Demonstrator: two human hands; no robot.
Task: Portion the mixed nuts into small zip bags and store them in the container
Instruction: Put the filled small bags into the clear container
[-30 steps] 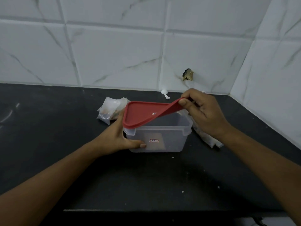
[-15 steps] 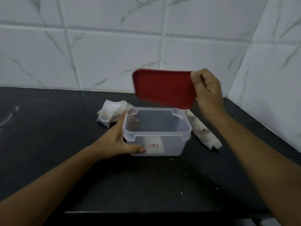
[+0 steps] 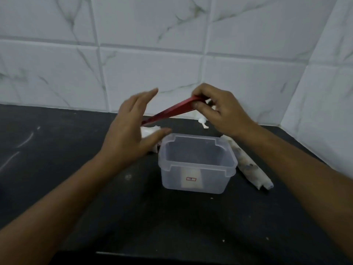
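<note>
I think I am on the opening step: the lid is off and the box is ready. My right hand [image 3: 223, 111] pinches the right end of the red lid [image 3: 172, 112] with thumb and fingers. It holds the lid up in the air, tilted, on the far side of the container [image 3: 198, 167].

My left hand [image 3: 131, 129] is spread with straight fingers by the low left end of the lid. I cannot tell if it touches the lid.

The container stands open in the middle of the dark counter [image 3: 76, 169], with no hand on it. A rolled bag of nuts [image 3: 250, 169] lies just to its right. More plastic bags [image 3: 149, 131] lie at its far left, partly behind my left hand.

Next I should lay the lid flat on the counter, away from the box, so both hands are free. Then I can pick up a bag.
</note>
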